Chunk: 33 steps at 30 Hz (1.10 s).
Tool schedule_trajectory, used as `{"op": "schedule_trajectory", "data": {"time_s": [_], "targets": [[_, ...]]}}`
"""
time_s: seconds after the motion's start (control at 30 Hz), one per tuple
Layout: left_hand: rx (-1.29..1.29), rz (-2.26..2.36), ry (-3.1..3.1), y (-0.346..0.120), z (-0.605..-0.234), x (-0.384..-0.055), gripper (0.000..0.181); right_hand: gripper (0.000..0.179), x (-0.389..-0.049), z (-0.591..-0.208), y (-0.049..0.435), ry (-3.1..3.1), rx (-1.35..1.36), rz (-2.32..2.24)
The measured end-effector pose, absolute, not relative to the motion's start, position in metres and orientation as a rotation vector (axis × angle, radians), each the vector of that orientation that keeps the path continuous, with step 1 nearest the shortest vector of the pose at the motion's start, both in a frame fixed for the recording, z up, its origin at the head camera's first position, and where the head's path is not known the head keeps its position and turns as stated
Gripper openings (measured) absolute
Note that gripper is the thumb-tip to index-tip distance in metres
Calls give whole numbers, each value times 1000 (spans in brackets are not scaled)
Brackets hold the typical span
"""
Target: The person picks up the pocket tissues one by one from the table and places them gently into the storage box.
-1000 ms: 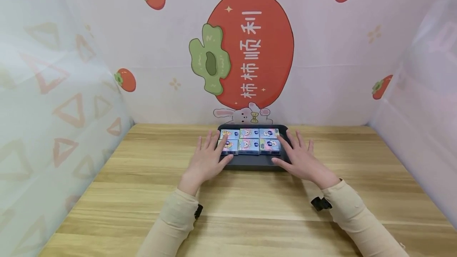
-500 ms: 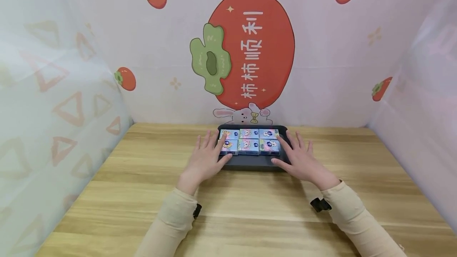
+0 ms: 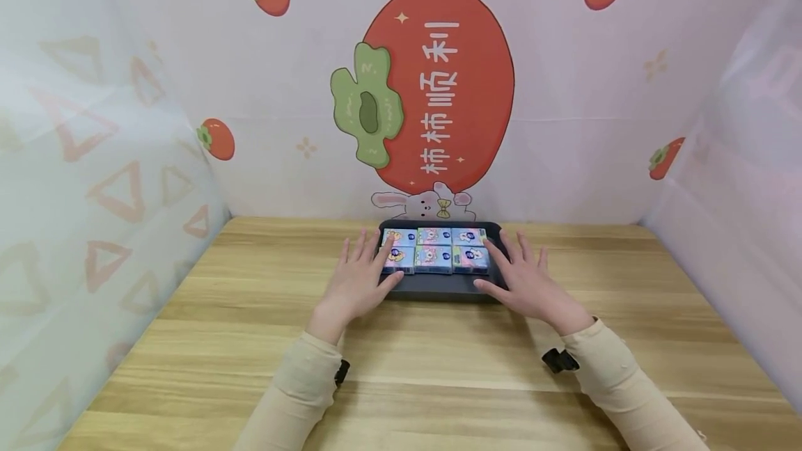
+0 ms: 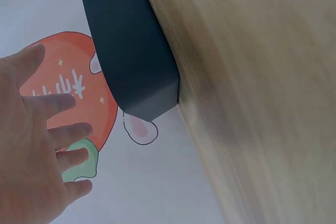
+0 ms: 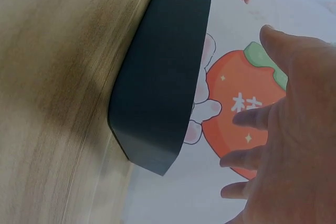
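Observation:
A dark shallow tray (image 3: 438, 288) lies at the back of the table. Inside it, several small blue and pink packs (image 3: 434, 259) with cartoon prints, which look like pocket tissue packs, lie flat in two rows. My left hand (image 3: 357, 285) is spread over the tray's left end, and my right hand (image 3: 531, 287) over its right end. In the left wrist view, the left hand (image 4: 31, 140) hovers apart from the tray wall (image 4: 131, 51), holding nothing. Likewise, the right wrist view has the right hand (image 5: 294, 140) above the tray wall (image 5: 157, 77), fingers loosely extended.
The wooden table (image 3: 438, 381) stretches in front of the tray. Behind it hangs a pale backdrop (image 3: 301, 75) printed with red persimmons and a rabbit, and sheets of pale cloth (image 3: 94, 193) stand on both sides. Small black devices (image 3: 560, 360) sit at the wrists.
The whole head view shifts very slightly. Both hands stay spread over the tray ends, and the packs keep their places.

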<state>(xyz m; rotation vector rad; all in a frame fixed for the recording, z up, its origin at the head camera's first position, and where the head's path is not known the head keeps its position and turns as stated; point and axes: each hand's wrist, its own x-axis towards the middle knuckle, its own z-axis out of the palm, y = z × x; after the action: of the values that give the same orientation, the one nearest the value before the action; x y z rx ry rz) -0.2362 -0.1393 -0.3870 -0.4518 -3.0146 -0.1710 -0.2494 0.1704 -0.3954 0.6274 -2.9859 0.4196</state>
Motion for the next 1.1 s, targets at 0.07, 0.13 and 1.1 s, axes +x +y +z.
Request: {"op": "schedule_trajectory", "data": {"time_s": [0.07, 0.13, 1.1], "targets": [[-444, -172, -3011, -140, -387, -237, 71, 87, -250, -395, 169, -2985, 633, 404], [-443, -154, -3012, -141, -387, -237, 71, 87, -251, -394, 168, -2985, 638, 407], [-457, -147, -3015, -142, -388, -247, 71, 87, -261, -394, 169, -3003, 632, 392]]}}
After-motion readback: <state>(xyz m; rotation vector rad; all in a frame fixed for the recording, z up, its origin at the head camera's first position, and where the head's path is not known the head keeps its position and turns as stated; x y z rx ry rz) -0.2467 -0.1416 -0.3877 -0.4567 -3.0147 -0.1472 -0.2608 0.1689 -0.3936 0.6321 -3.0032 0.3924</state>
